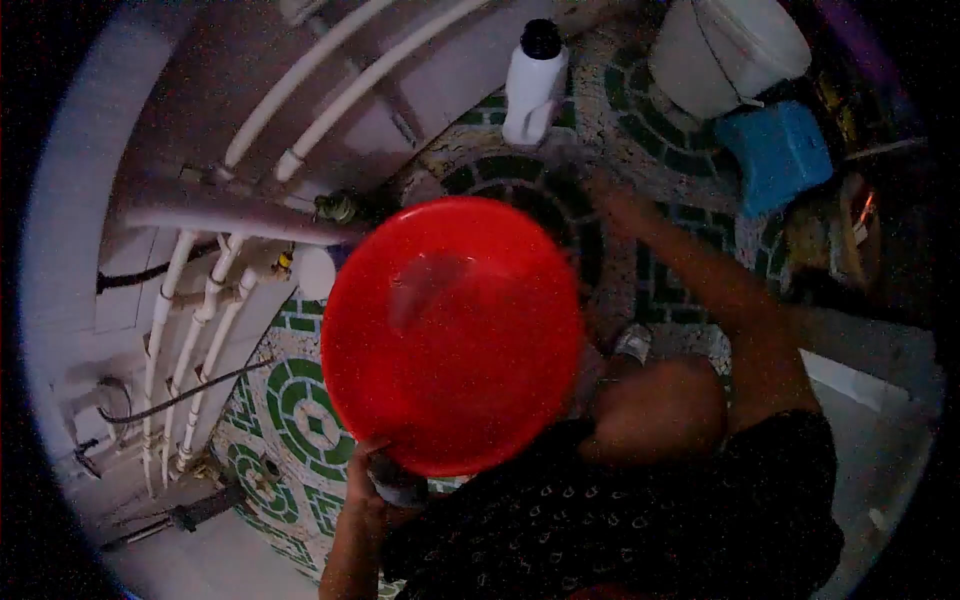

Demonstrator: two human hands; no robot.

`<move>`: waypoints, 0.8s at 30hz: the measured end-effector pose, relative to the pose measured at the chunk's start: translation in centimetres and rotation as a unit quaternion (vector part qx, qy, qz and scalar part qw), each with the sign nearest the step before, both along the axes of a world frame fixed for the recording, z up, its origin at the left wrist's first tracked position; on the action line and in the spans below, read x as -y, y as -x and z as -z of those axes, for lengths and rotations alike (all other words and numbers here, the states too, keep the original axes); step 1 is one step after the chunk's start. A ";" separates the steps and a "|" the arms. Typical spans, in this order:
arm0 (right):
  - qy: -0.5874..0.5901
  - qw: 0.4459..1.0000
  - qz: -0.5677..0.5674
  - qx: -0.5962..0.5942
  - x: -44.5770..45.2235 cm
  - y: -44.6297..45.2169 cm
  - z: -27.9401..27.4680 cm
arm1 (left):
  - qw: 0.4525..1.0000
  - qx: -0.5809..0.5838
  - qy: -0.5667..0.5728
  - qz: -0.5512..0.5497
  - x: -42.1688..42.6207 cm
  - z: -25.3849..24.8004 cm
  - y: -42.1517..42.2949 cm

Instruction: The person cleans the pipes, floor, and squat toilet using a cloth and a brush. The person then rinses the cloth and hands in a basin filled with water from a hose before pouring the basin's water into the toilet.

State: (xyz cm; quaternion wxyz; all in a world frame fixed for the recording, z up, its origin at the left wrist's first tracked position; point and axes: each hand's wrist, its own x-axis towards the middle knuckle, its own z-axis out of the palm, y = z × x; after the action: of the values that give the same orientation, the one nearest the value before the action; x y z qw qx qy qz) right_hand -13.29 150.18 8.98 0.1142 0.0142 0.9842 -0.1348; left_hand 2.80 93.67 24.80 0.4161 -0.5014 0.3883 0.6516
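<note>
glossy red plastic basin [455, 345]; smooth white plastic bottle [532, 95]; patterned floor tile [316, 424].

one each of four kinds, more of a fifth
one round red plastic basin [455, 335], one white black-capped plastic bottle [533, 88], one round whitish bucket [708, 65], one boxy blue object [776, 155], at least five slim white pipes [157, 375].

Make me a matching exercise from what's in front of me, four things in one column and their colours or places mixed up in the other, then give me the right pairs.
Column one:
1. Basin
2. Bottle
3. Bucket
4. Left hand

Column two:
A. Beside the blue object
B. At the basin's rim
C. Red
D. White, with a black cap

Right pairs: 1-C, 2-D, 3-A, 4-B.
</note>
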 end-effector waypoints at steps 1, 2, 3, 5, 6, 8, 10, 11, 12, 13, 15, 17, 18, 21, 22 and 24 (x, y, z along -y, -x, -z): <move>0.000 0.999 0.030 -0.029 -1.3 2.9 -0.9 | 1.000 -0.008 -0.010 -0.008 0.1 0.3 0.1; 0.006 0.995 0.069 -0.067 -2.6 6.6 -2.0 | 1.000 -0.015 -0.015 -0.007 -0.2 0.9 0.6; 0.004 0.992 0.090 -0.092 -4.2 9.2 -3.1 | 1.000 -0.025 -0.018 -0.005 -0.7 1.4 1.2; 0.016 0.982 0.135 -0.129 -6.3 11.5 -5.0 | 0.999 -0.044 -0.023 0.005 -1.5 2.6 2.3; 0.021 0.977 0.158 -0.142 -6.9 11.4 -5.4 | 0.998 -0.059 -0.027 0.014 -2.1 3.4 3.0; 0.042 0.974 0.165 -0.152 -8.1 11.1 -6.3 | 0.994 -0.095 -0.043 0.032 -3.7 5.4 4.2; 0.074 0.971 0.170 -0.154 -7.7 9.3 -5.9 | 0.988 -0.134 -0.059 0.052 -5.6 7.8 5.6; 0.092 0.969 0.174 -0.153 -7.3 8.3 -5.4 | 0.983 -0.157 -0.064 0.069 -6.9 9.4 6.2; 0.111 0.967 0.177 -0.148 -6.7 6.8 -4.9 | 0.977 -0.181 -0.066 0.090 -8.4 10.6 6.9; 0.129 0.965 0.180 -0.143 -6.3 5.5 -4.3 | 0.970 -0.196 -0.067 0.123 -10.4 11.2 8.0; 0.163 0.959 0.189 -0.130 -5.3 2.8 -3.1 | 0.945 -0.211 0.010 0.251 -16.7 7.3 10.8; 0.192 0.954 0.201 -0.113 -4.2 0.2 -2.0 | 0.927 -0.245 -0.052 0.281 -19.9 16.9 10.5; 0.206 0.951 0.206 -0.104 -3.7 -1.0 -1.4 | 0.920 -0.258 -0.097 0.277 -22.2 19.5 10.6; 0.234 0.944 0.221 -0.078 -2.0 -4.1 0.2 | 0.935 -0.189 -0.143 0.263 -31.6 20.2 11.6; 0.242 0.941 0.224 -0.071 -1.6 -5.0 0.5 | 0.928 -0.211 -0.152 0.269 -34.3 22.5 11.8; 0.256 0.936 0.235 -0.059 -0.6 -6.4 1.2 | 0.911 -0.253 -0.167 0.281 -38.6 27.2 12.5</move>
State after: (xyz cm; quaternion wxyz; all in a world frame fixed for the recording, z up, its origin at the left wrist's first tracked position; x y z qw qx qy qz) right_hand -6.94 150.81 7.81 0.0205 0.2073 0.8898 -0.4060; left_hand -9.70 132.28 -2.37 0.5473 -0.1132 0.4908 0.6684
